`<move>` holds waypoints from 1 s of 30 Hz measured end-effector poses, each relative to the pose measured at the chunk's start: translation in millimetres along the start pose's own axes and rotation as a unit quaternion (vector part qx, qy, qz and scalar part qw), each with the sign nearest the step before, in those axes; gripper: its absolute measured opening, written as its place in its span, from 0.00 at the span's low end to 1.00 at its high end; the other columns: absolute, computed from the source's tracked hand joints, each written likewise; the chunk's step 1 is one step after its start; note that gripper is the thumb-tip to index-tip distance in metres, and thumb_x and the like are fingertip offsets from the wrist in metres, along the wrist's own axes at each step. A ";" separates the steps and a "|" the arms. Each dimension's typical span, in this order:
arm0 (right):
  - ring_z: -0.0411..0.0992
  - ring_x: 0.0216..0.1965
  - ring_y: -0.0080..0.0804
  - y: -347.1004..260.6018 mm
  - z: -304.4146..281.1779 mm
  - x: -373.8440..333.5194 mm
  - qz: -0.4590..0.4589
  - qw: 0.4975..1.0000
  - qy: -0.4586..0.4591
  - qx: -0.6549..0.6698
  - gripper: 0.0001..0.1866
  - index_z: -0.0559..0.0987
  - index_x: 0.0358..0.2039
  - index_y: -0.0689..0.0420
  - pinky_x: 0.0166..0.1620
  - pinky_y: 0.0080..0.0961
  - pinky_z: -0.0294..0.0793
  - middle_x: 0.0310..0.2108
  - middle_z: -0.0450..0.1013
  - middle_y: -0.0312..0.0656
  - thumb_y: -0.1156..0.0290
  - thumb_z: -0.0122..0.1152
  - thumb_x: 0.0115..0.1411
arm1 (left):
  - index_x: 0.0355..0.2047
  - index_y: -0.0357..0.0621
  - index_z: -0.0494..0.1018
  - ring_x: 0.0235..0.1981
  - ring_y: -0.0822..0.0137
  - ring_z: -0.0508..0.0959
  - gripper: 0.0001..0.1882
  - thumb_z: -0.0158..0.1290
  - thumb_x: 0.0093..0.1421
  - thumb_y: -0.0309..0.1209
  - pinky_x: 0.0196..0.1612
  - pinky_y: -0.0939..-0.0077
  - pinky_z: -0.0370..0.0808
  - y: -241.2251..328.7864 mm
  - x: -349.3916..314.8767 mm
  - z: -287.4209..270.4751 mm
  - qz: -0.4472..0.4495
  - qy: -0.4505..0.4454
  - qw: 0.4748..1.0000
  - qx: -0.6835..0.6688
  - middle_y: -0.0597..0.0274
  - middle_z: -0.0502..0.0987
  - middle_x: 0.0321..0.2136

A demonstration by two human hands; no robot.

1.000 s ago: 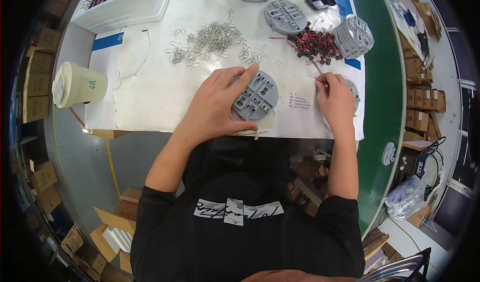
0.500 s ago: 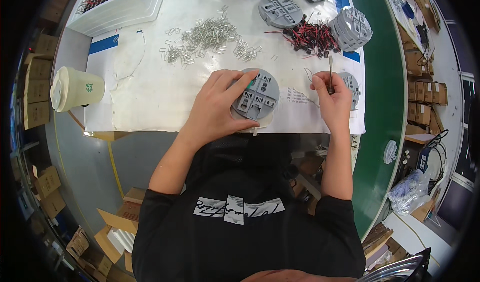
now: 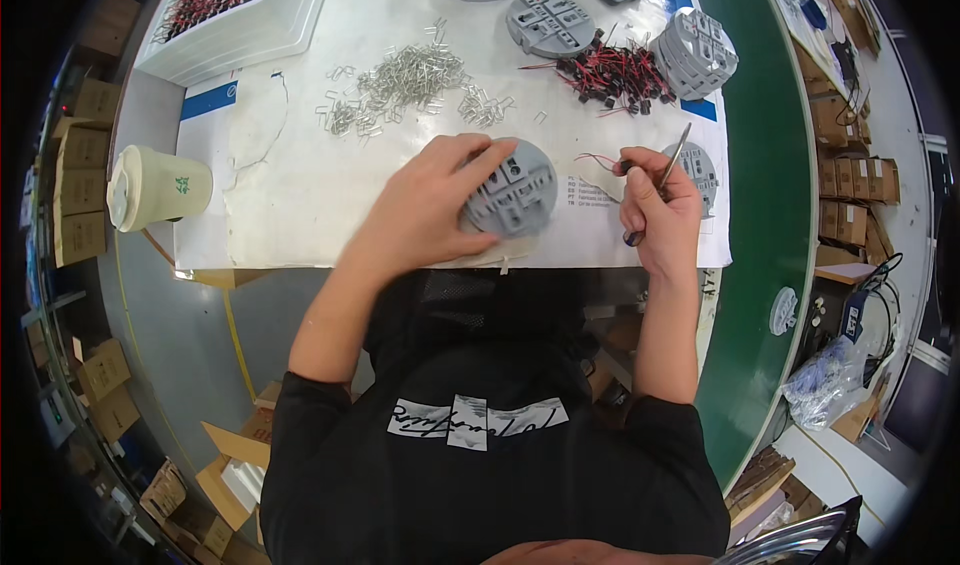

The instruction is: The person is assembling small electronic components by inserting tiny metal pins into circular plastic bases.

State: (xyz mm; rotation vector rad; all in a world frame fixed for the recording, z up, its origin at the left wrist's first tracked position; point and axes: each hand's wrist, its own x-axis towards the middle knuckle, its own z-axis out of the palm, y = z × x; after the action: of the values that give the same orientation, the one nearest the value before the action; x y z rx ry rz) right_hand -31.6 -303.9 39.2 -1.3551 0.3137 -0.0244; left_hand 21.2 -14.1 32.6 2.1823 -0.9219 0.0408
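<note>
My left hand [image 3: 425,200] grips a round grey plastic base [image 3: 522,190] by its left side, fingers over the top and thumb at the lower edge. Slots and raised blocks cover its upper face, slightly smeared by motion. To the right, my right hand [image 3: 660,210] is closed round a screwdriver [image 3: 677,151], its metal shaft slanting up and its dark handle end showing below the palm. Between thumb and forefinger it also pinches a small black part [image 3: 626,167], from which thin red wires [image 3: 598,157] stick out leftward.
Beyond my hands lie a pile of U-shaped metal clips [image 3: 412,80] and a heap of black parts with red wires [image 3: 618,77]. Grey bases [image 3: 695,55] stand stacked at far right. A lidded cup [image 3: 165,189] and a white bin [image 3: 250,37] are on the left.
The screwdriver has swung from upright to slanting right. The black part with red wires now shows plainly at my right fingertips. The base has turned a little in my left hand.
</note>
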 end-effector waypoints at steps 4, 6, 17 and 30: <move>0.62 0.20 0.14 0.5 9.0 -4.4 0.007 0.999 -0.038 0.023 0.13 0.79 0.52 0.66 0.24 0.14 0.60 0.40 0.81 0.45 0.77 0.62 0.69 | 0.61 0.44 0.73 0.46 0.52 0.80 0.44 0.76 0.44 0.39 0.47 0.62 0.78 31.2 -9.7 40.6 -0.093 0.090 0.992 0.002 0.51 0.76 0.50; 0.62 0.20 0.14 -0.8 11.2 -7.0 0.001 0.998 -0.055 0.011 0.12 0.79 0.51 0.66 0.24 0.14 0.61 0.41 0.81 0.45 0.78 0.62 0.68 | 0.60 0.44 0.74 0.43 0.53 0.81 0.41 0.76 0.45 0.38 0.44 0.63 0.79 35.5 -11.9 40.8 -0.135 0.132 0.982 -0.007 0.51 0.77 0.48; 0.73 0.27 0.21 -9.0 42.3 -27.8 -0.233 0.948 -0.092 -0.198 0.13 0.83 0.45 0.60 0.29 0.18 0.71 0.40 0.79 0.39 0.84 0.69 0.59 | 0.43 0.39 0.82 0.34 0.63 0.80 0.15 0.69 0.58 0.32 0.38 0.72 0.76 43.3 33.2 -19.6 -0.073 -0.074 0.961 -0.258 0.55 0.81 0.34; 0.78 0.32 0.38 35.4 39.0 -54.6 -0.347 0.916 -0.050 -0.194 0.14 0.81 0.42 0.58 0.33 0.28 0.79 0.40 0.77 0.44 0.78 0.74 0.56 | 0.37 0.31 0.78 0.35 0.62 0.78 0.04 0.57 0.62 0.18 0.41 0.72 0.74 52.6 4.4 15.3 -0.052 -0.032 0.969 -0.239 0.54 0.79 0.33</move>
State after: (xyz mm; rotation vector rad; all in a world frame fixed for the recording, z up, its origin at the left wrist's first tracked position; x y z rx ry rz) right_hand -80.4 -248.1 23.5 -1.7986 -0.2813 -0.5071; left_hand -12.2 -50.7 56.2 1.7834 -0.7570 -0.2767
